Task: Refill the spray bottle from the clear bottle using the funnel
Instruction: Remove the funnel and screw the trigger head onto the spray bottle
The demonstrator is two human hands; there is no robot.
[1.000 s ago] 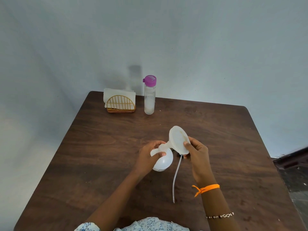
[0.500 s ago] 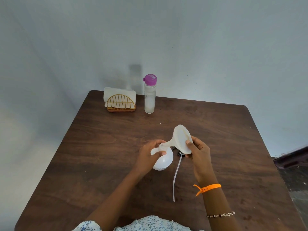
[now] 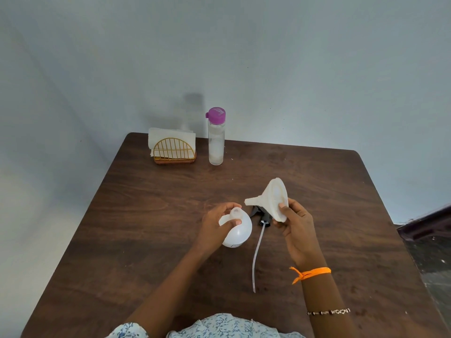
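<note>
Half the setup is done: my left hand (image 3: 220,224) grips the opened spray bottle (image 3: 238,231), its trigger head (image 3: 261,215) lying just right of it. My right hand (image 3: 295,228) pinches the funnel (image 3: 272,200), unseated. The capped clear bottle (image 3: 216,137) stands well beyond it; the tabletop (image 3: 146,215) edges are distant.

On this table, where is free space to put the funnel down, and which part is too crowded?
Bare wood lies along the table's right side, beyond the right hand, and at the left edge beside the left hand. The strip in front of the clear bottle is free too. It is crowded between the hands: spray bottle, funnel, spray head with tube.
</note>
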